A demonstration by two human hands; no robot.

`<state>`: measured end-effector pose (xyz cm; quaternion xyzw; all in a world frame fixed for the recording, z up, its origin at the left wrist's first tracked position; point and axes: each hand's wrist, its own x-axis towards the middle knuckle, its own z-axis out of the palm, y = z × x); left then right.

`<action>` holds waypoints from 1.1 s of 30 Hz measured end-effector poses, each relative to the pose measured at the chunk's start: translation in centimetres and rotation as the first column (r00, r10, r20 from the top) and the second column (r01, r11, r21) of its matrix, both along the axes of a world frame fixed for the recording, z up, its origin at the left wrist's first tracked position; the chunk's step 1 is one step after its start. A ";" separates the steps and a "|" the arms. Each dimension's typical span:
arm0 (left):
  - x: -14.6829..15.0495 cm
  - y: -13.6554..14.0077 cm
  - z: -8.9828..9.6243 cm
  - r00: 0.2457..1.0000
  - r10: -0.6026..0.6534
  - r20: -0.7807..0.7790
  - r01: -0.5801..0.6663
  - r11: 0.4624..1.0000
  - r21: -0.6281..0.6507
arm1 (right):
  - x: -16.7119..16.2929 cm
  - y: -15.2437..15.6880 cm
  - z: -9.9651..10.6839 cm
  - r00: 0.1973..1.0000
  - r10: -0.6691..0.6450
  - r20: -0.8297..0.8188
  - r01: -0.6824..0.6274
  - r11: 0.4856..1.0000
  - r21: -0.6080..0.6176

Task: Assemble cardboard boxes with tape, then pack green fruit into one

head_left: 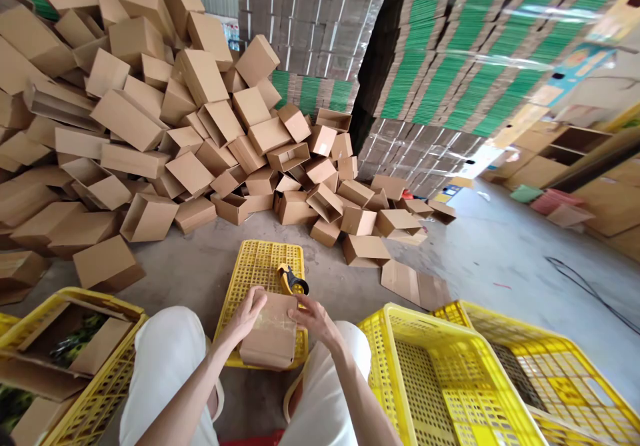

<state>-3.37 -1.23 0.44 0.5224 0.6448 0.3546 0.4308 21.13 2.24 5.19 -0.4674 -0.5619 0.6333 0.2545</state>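
L. hand point(246, 315): fingers part-curled, on far L. corner of small carton point(269, 336); has hold of that edge. R. hand point(317, 321): part-open, thumb and fingers on far R. corner of same carton. Grip force: can't tell.

Carton sits between the hands and the knees, on a yellow upturned crate point(249, 261). Top flaps appear shut; pale streaks on top, poss. tape, not certain. Contents not visible, so wt. can't be confirmed. Judgement: board stiff at edges and corners, softer mid-panel, would dent if pressed there. Dry board, so prob. low slip; any taped area may be slicker. Rec. hold: both side walls, low, near corners, palms flat, approx. level; avoid lifting by top flaps.

Tape dispenser point(287, 275), yellow/black, on same crate just beyond carton, near R. fingers.

L. side: yellow crate point(131, 309) w/ open carton point(103, 347) incl. dark green contents, type unclear. R. side: two yellow crates, nearer one point(387, 359) beside R. knee, other point(560, 346) behind it.

Ahead: large heap of cartons point(195, 174), mixed orientation, several open-ended; flattened board point(416, 285) on floor at its R. end. Rear: tall stacks of flat board point(450, 59), green-banded.
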 end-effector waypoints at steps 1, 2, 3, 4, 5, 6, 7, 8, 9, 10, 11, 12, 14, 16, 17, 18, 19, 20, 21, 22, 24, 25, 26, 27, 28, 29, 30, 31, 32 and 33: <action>0.0 0.0 -0.1 1.000 -0.002 0.001 0.002 1.000 -0.012 | -0.2 -0.1 -0.2 0.999 -0.031 0.020 0.030 0.998 0.048; -0.1 0.0 -0.3 1.000 -0.002 0.003 0.002 1.000 -0.022 | -0.4 -0.1 -0.3 0.997 -0.056 0.049 0.051 0.993 0.107; -0.1 0.0 -0.3 1.000 -0.003 0.005 0.003 1.000 -0.029 | -0.4 -0.1 -0.3 0.994 -0.069 0.085 0.054 0.984 0.169; -0.1 -0.1 -0.3 1.000 -0.003 0.007 0.003 1.000 -0.031 | -0.4 0.0 -0.3 0.990 -0.067 0.123 0.038 0.973 0.226; -0.1 -0.1 -0.3 1.000 -0.005 0.010 0.005 1.000 -0.029 | -0.2 0.1 -0.2 0.987 -0.048 0.155 0.004 0.963 0.270; -0.1 -0.2 -0.2 1.000 -0.008 0.013 0.008 1.000 -0.026 | 0.0 0.3 0.0 0.984 -0.017 0.176 -0.037 0.952 0.303; -0.1 -0.2 -0.1 1.000 -0.011 0.015 0.011 1.000 -0.023 | 0.2 0.5 0.2 0.982 0.018 0.189 -0.081 0.941 0.329; -0.1 -0.2 0.0 1.000 -0.013 0.016 0.014 1.000 -0.019 | 0.5 0.7 0.4 0.977 0.056 0.204 -0.127 0.927 0.353; -0.1 -0.2 0.1 1.000 -0.015 0.017 0.016 1.000 -0.017 | 0.8 0.8 0.7 0.970 0.087 0.229 -0.171 0.908 0.382; -0.1 -0.2 0.3 1.000 -0.016 0.017 0.016 1.000 -0.015 | 0.9 0.9 0.9 0.957 0.104 0.271 -0.214 0.882 0.419; -0.1 -0.2 0.4 1.000 -0.014 0.016 0.014 1.000 -0.012 | 1.0 0.9 1.1 0.939 0.103 0.327 -0.254 0.850 0.462; -0.1 -0.2 0.5 1.000 -0.008 0.015 0.008 1.000 -0.005 | 1.0 0.8 1.1 0.919 0.086 0.385 -0.287 0.816 0.503; 0.0 -0.1 0.6 1.000 0.011 0.009 -0.011 1.000 0.009 | 0.5 0.3 1.1 0.887 0.040 0.460 -0.324 0.765 0.557; 0.2 -0.1 0.7 1.000 0.030 0.003 -0.030 0.999 0.025 | -0.3 -0.3 0.8 0.866 -0.023 0.500 -0.322 0.739 0.592; 0.3 0.0 0.6 0.999 0.038 0.000 -0.038 0.999 0.032 | -0.9 -0.6 0.7 0.852 -0.059 0.520 -0.319 0.728 0.607; 0.4 0.0 0.5 0.999 0.045 -0.003 -0.044 0.998 0.037 | -1.6 -1.0 0.6 0.834 -0.099 0.543 -0.319 0.716 0.621; 0.5 0.0 0.4 0.999 0.052 -0.003 -0.051 0.998 0.044 | -2.4 -1.2 0.5 0.810 -0.140 0.569 -0.325 0.701 0.635; 0.5 0.0 0.3 0.998 0.057 0.000 -0.057 0.997 0.054 | -3.2 -1.4 0.5 0.786 -0.173 0.594 -0.334 0.689 0.643; 0.6 0.0 0.1 0.998 0.063 0.006 -0.063 0.996 0.066 | -4.1 -1.6 0.6 0.765 -0.192 0.614 -0.344 0.684 0.643; 0.6 -0.1 0.0 0.998 0.069 0.014 -0.070 0.994 0.079 | -5.0 -1.7 0.7 0.750 -0.201 0.631 -0.354 0.684 0.638; 0.5 -0.1 -0.3 0.997 0.075 0.033 -0.078 0.992 0.101 | -6.9 -1.7 1.1 0.733 -0.204 0.649 -0.362 0.691 0.625; 0.4 -0.1 -0.4 0.996 0.075 0.041 -0.079 0.991 0.107 | -7.6 -1.7 1.3 0.730 -0.203 0.652 -0.361 0.696 0.621; 0.4 -0.1 -0.4 0.996 0.075 0.047 -0.079 0.991 0.109 | -8.2 -1.7 1.5 0.732 -0.203 0.651 -0.356 0.700 0.619; 0.3 -0.1 -0.4 0.996 0.073 0.049 -0.078 0.991 0.109 | -8.6 -1.6 1.6 0.738 -0.201 0.645 -0.349 0.704 0.618; 0.2 -0.1 -0.3 0.997 0.068 0.048 -0.073 0.991 0.109 | -8.7 -1.6 1.6 0.747 -0.198 0.635 -0.339 0.708 0.620; 0.2 -0.1 -0.2 0.997 0.061 0.045 -0.066 0.992 0.109 | -8.6 -1.6 1.6 0.759 -0.193 0.622 -0.327 0.714 0.620; 0.1 -0.1 0.0 0.998 0.054 0.040 -0.058 0.993 0.107 | -8.2 -1.7 1.3 0.772 -0.189 0.607 -0.309 0.723 0.618; 0.1 -0.2 0.2 0.998 0.046 0.036 -0.050 0.993 0.102 | -7.5 -1.8 1.0 0.786 -0.192 0.588 -0.281 0.736 0.616; 0.0 -0.2 0.3 0.999 0.037 0.035 -0.041 0.995 0.095 | -6.5 -2.0 0.5 0.801 -0.203 0.563 -0.240 0.753 0.613; 0.0 -0.2 0.5 0.999 0.034 0.037 -0.037 0.996 0.087 | -5.4 -2.3 -0.1 0.817 -0.218 0.533 -0.188 0.774 0.605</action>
